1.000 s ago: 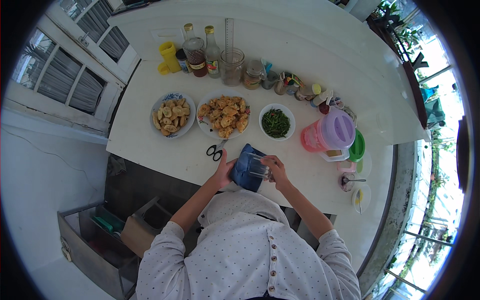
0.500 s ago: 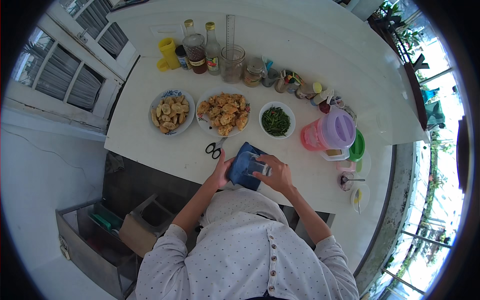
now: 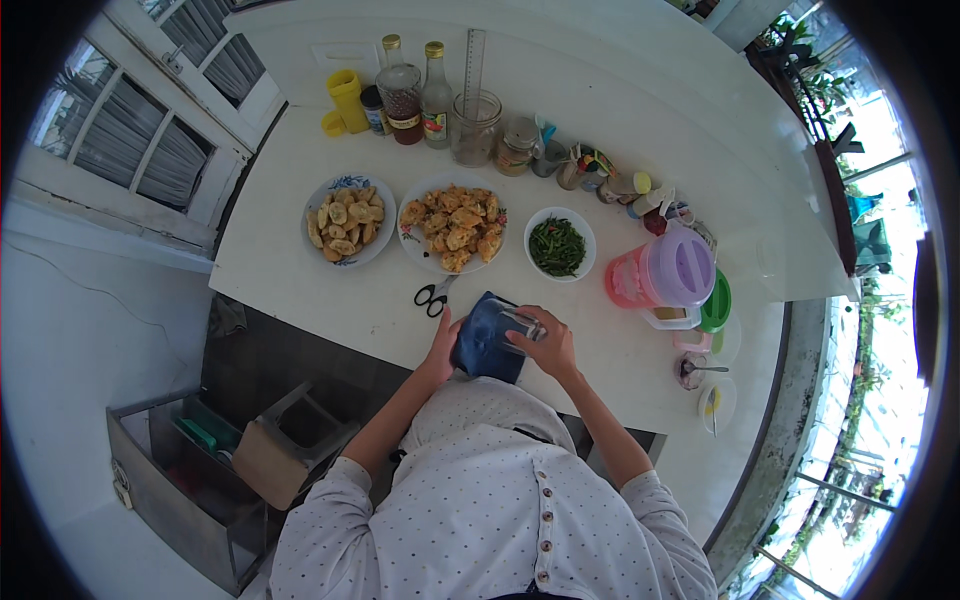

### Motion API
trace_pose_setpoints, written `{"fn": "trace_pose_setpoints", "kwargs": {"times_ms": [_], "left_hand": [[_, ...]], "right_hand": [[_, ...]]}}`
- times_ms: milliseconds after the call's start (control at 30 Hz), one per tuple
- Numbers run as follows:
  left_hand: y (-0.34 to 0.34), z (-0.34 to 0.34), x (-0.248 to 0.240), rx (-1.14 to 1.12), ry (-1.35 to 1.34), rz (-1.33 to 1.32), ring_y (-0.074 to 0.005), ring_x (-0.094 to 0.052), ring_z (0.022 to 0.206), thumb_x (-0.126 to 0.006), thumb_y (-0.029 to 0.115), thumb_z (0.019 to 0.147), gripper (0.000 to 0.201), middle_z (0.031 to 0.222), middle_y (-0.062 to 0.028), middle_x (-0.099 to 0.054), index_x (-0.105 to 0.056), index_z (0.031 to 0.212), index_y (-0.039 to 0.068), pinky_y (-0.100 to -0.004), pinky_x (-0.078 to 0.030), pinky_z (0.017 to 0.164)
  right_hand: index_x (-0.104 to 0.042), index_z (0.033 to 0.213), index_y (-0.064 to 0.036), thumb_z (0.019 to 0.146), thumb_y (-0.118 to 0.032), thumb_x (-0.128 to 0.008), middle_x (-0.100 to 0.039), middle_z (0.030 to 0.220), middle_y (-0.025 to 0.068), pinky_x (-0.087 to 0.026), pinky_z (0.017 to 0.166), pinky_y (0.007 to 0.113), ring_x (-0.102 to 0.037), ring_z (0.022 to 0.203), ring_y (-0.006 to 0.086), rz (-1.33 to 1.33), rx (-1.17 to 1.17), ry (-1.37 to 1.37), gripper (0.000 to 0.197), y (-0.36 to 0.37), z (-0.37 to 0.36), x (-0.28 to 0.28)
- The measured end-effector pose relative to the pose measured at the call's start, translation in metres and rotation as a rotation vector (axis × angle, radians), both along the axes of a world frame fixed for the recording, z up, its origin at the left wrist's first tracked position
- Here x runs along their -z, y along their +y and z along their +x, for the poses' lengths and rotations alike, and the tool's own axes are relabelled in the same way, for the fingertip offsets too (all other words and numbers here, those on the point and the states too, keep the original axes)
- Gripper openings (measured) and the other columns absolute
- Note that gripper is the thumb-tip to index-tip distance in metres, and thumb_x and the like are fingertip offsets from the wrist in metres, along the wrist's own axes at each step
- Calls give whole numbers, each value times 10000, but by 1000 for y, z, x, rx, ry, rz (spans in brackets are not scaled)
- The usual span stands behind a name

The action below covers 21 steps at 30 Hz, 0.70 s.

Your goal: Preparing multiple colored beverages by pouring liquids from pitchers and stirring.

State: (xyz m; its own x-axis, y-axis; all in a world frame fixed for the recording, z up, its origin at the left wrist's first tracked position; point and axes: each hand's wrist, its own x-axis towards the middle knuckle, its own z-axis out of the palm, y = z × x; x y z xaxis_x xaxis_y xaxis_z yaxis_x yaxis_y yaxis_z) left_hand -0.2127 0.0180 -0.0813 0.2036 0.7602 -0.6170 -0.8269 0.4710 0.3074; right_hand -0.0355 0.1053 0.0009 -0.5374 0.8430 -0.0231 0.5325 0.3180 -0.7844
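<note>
My right hand (image 3: 551, 346) grips a clear drinking glass (image 3: 516, 322), its fingers wrapped round the side. The glass is tilted over a dark blue cloth (image 3: 480, 338) near the table's front edge. My left hand (image 3: 441, 350) holds the left side of this cloth, with the thumb pointing up and the other fingers mostly hidden. Just beyond my left thumb lies a pair of scissors (image 3: 432, 299) with black handles, its blades reaching toward the middle plate.
Beyond my hands stand a plate of pale fried pieces (image 3: 346, 222), a plate of golden fritters (image 3: 453, 222) and a bowl of green vegetables (image 3: 558, 246). A pink pitcher with purple lid (image 3: 680, 268) stands at right. Bottles and jars (image 3: 474, 130) line the wall.
The glass has tipped and shifted slightly up and right over the blue cloth. My right hand has moved with it. The left hand keeps its hold. The whole view has shifted slightly.
</note>
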Motion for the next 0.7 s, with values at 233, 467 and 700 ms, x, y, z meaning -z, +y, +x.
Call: {"fn": "trace_pose_setpoints", "kwargs": {"times_ms": [233, 467, 700], "left_hand": [[16, 13, -59, -206, 837, -204, -250, -421, 1104, -469, 494, 827, 715, 1196, -143, -410, -154, 1336, 103, -355, -336, 923], [6, 5, -72, -275, 0, 209, -239, -534, 965, -558, 366, 823, 720, 1134, -157, -475, -90, 1334, 170, -364, -445, 821], [-4, 20, -80, -13, 1413, 705, -282, -480, 1074, -793, 276, 590, 994, 1187, -177, -447, -153, 1317, 57, -371, -401, 894]], "right_hand": [[-557, 1040, -47, 675, -270, -700, -612, 980, 104, -450, 757, 294, -595, 872, 213, -294, 312, 209, 450, -17, 3, -29], [-503, 1121, -58, 702, -182, -663, -552, 1079, 130, -437, 779, 343, -552, 943, 254, 80, -154, 154, 465, -36, -2, -83], [-486, 1150, -99, 715, -229, -648, -516, 1129, 96, -352, 871, 410, -480, 1043, 275, 139, 120, 37, 482, -30, 20, -22]]}}
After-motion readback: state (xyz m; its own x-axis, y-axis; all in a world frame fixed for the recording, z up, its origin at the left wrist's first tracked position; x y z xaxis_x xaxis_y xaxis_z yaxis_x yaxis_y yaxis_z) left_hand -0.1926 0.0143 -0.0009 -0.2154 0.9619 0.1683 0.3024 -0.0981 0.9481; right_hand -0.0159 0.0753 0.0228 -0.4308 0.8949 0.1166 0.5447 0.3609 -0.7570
